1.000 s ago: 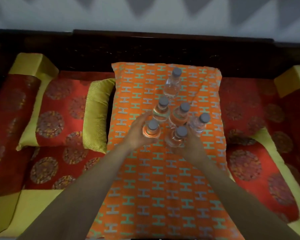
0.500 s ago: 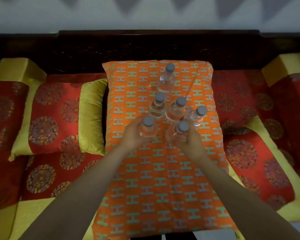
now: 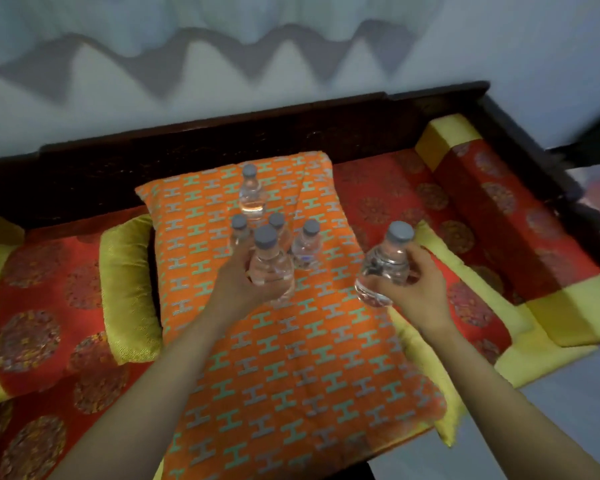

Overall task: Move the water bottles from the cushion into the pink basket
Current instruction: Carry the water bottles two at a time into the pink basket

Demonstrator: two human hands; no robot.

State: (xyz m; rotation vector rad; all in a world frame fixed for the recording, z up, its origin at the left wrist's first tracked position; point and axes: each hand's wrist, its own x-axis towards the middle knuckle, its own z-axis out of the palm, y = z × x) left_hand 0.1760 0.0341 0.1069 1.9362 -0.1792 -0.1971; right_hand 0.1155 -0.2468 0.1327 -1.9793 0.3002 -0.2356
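Each of my hands holds a small clear water bottle with a grey cap above the orange patterned cushion (image 3: 291,358). My left hand (image 3: 238,284) grips one bottle (image 3: 269,268) over the cushion's middle. My right hand (image 3: 418,289) grips another bottle (image 3: 387,265), lifted over the cushion's right edge. Several more bottles stand upright on the cushion behind: one at the far end (image 3: 252,194) and three clustered (image 3: 307,242) just beyond my left hand. No pink basket is in view.
The cushion lies on a dark wooden couch (image 3: 257,133) with red and yellow seat pads (image 3: 49,306). A yellow bolster (image 3: 129,289) lies left of the cushion, a red and yellow armrest pad (image 3: 499,202) to the right. Grey floor (image 3: 551,410) shows at bottom right.
Both hands have lifted their bottles off the cushion. The right hand has carried its bottle rightward, and my view has swung to the right.
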